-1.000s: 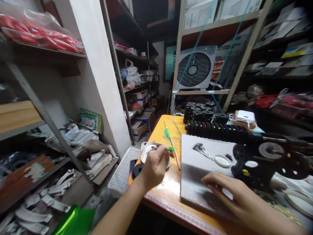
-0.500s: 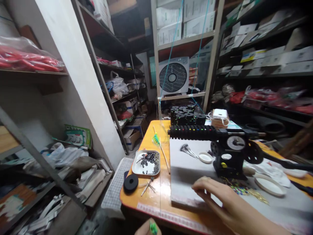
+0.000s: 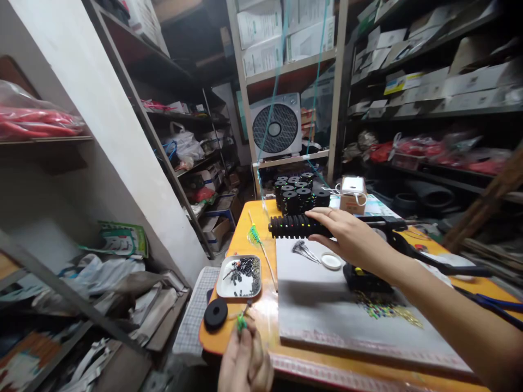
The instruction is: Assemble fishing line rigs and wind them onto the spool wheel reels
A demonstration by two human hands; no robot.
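My left hand (image 3: 245, 356) pinches a small green piece (image 3: 241, 322) near the table's front left corner, just right of a black foam spool (image 3: 216, 314). Thin pale strands lie beside its fingertips. My right hand (image 3: 341, 231) reaches over the black machine (image 3: 363, 277). Its fingers and thumb curve round the right part of a row of black discs with coloured dots (image 3: 288, 226) on the machine's horizontal shaft. A white tray (image 3: 239, 276) of small black and metal parts sits behind my left hand. Loose coloured and gold pieces (image 3: 386, 311) lie below my right forearm.
Stacked black spools (image 3: 296, 195) and a small white box (image 3: 353, 191) stand at the back. A thin stick (image 3: 266, 256) lies on the orange table (image 3: 245, 228). Pliers with blue handles (image 3: 498, 302) rest at the right. Shelves and a fan (image 3: 274, 129) stand behind.
My right hand has moved up from above the grey board onto the discs. My left hand has risen further into view with the green piece. The view has shifted slightly.
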